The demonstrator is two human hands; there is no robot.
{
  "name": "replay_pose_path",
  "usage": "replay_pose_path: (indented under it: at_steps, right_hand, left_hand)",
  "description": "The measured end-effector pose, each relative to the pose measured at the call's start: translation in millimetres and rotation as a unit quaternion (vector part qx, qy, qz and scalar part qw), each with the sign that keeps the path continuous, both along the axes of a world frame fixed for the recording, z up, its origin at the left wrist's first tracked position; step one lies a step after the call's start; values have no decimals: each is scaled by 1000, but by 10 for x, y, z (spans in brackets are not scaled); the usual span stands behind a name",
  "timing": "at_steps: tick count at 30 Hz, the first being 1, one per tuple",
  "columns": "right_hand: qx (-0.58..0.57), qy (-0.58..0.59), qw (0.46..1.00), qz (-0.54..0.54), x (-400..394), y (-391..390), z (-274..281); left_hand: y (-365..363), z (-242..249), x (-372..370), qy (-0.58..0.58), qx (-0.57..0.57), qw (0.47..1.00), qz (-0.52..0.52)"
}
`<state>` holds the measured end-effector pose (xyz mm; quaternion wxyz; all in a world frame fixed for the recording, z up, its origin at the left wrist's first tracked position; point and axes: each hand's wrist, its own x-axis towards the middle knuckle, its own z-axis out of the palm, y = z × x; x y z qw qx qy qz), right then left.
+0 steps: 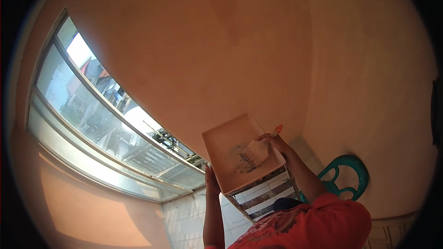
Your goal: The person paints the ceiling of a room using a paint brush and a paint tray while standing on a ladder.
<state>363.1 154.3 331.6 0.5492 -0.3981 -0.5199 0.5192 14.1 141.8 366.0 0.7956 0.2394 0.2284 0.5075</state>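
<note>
right of the window (pixel 124 124), left hand (pixel 211 180) grips the tray (pixel 226 133) by its left rim, brush (pixel 256 151) slants bristles-down in it, right hand (pixel 273 140) clenched round the handle; I'd keep tray level, press bristle tips only
</note>
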Motion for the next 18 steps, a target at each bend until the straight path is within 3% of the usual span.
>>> replay_pose_path:
  at_steps: [1,3,11,12,13,14,16,18]
  right_hand:
    - [5,-8,1000,1,12,-13,8]
    - [-21,-39,999,-10,10,-75,53]
    - [-58,-109,990,-72,-63,-203,255]
    - [4,-301,930,-210,-111,-163,204]
    - [65,-475,813,-332,-133,-173,138]
    - [61,-477,813,-329,-91,-216,75]
    - [22,-401,905,-138,-187,-342,615]
    - [6,-353,929,-109,-303,-393,895]
  left_hand:
    - [38,-86,59,-8,5,1000,1]
    - [78,-309,69,187,0,982,-21]
    - [124,-315,116,205,-2,979,1]
    - [145,-358,109,209,-4,978,3]
    - [146,-421,98,212,-9,977,5]
    - [156,-489,101,212,-14,977,5]
    - [169,-507,87,219,11,976,5]
    - [149,-452,122,211,27,977,25]
